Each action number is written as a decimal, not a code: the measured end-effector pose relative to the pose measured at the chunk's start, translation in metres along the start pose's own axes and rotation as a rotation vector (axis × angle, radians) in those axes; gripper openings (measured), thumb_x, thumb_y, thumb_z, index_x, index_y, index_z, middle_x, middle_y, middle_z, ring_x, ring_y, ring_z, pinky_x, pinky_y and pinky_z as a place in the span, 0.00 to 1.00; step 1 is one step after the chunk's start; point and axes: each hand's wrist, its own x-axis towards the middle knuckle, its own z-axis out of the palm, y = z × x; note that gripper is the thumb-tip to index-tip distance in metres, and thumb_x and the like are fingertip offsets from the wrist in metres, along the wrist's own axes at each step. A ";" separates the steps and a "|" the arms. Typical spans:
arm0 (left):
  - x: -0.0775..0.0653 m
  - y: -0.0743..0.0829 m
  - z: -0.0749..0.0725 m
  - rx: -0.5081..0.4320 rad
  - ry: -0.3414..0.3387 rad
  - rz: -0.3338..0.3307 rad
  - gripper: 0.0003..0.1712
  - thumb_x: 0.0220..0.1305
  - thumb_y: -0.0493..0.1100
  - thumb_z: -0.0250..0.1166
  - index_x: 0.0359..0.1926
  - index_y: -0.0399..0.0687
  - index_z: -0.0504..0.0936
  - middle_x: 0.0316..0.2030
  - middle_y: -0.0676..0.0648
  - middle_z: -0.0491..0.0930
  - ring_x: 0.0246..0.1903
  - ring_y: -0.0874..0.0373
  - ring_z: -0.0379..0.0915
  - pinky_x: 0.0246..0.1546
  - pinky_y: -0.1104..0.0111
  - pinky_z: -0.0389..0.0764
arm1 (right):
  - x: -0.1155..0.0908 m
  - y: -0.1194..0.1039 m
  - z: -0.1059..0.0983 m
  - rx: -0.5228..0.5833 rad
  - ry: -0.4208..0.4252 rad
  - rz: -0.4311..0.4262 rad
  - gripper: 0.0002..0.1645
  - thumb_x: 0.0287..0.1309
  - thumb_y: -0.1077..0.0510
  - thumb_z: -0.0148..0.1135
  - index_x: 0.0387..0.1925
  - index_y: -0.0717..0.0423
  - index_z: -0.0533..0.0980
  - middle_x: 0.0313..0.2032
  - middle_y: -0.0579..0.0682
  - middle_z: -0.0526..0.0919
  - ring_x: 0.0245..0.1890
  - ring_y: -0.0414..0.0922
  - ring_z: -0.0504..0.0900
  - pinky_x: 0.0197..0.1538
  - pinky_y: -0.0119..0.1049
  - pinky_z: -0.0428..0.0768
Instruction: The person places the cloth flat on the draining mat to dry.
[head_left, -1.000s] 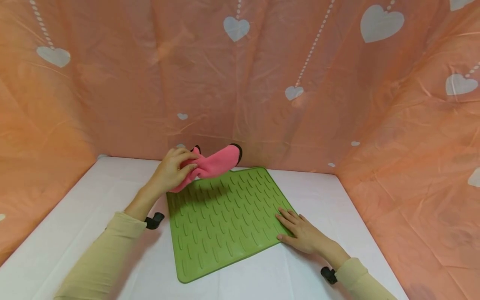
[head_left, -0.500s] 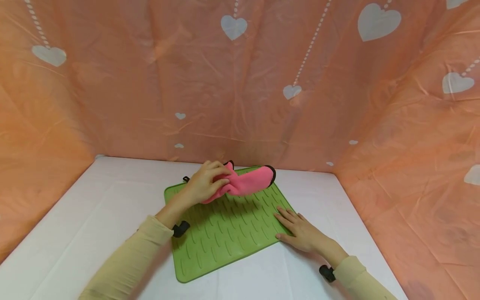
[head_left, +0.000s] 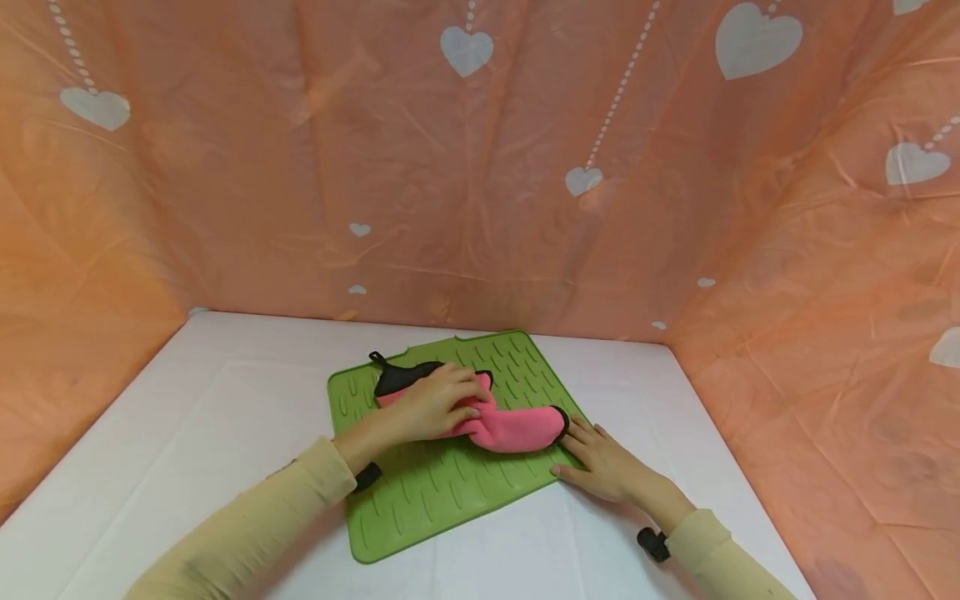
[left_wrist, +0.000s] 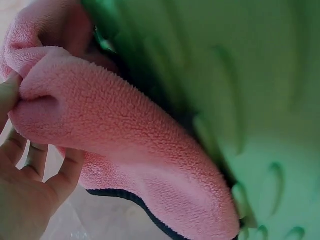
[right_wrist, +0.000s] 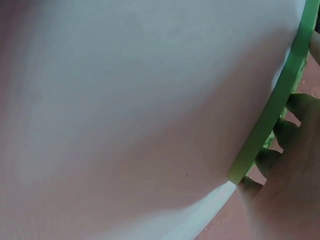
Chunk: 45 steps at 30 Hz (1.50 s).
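Note:
My left hand (head_left: 435, 407) grips a bunched, fluffy pink cloth (head_left: 517, 430) with black trim, over the middle of a green ridged mat (head_left: 420, 492). A black part with a small hanging loop (head_left: 377, 358) shows at the cloth's far left. In the left wrist view, thumb and fingers (left_wrist: 67, 172) pinch a fold of the cloth (left_wrist: 135, 125). My right hand (head_left: 609, 468) rests on the mat's right corner with its fingers extended. The right wrist view shows those fingers (right_wrist: 286, 134) lying over the mat's green edge (right_wrist: 270, 112). The cloth's right end overlaps the right fingertips in the head view.
The mat lies at an angle on a white-covered table (head_left: 247, 417). Orange sheeting (head_left: 480, 208) with pale hearts stands behind the table and along both sides. Black wrist devices (head_left: 654, 543) sit by both sleeves.
My left hand has carried the cloth rightward and down from the mat's far left corner to its middle. The cloth's right end now reaches the right hand, which has stayed in place.

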 end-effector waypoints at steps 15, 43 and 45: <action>-0.014 0.002 0.020 0.034 -0.183 0.056 0.09 0.69 0.45 0.72 0.49 0.54 0.88 0.46 0.54 0.80 0.49 0.57 0.70 0.50 0.64 0.80 | 0.000 0.002 0.001 0.002 0.024 -0.036 0.42 0.75 0.40 0.57 0.78 0.59 0.62 0.80 0.59 0.57 0.78 0.67 0.55 0.74 0.70 0.55; -0.037 -0.038 -0.030 -0.067 0.208 -0.208 0.09 0.70 0.37 0.70 0.49 0.44 0.88 0.46 0.48 0.83 0.39 0.55 0.81 0.40 0.60 0.82 | 0.055 -0.054 -0.030 0.450 0.238 0.083 0.20 0.70 0.53 0.67 0.57 0.60 0.83 0.48 0.50 0.89 0.44 0.46 0.86 0.47 0.42 0.83; -0.039 -0.043 -0.031 -0.052 0.198 -0.262 0.10 0.71 0.38 0.69 0.51 0.46 0.88 0.45 0.49 0.83 0.38 0.56 0.80 0.39 0.60 0.82 | 0.062 -0.063 -0.027 0.459 0.227 0.094 0.18 0.69 0.52 0.67 0.54 0.57 0.84 0.46 0.48 0.88 0.42 0.44 0.86 0.46 0.41 0.83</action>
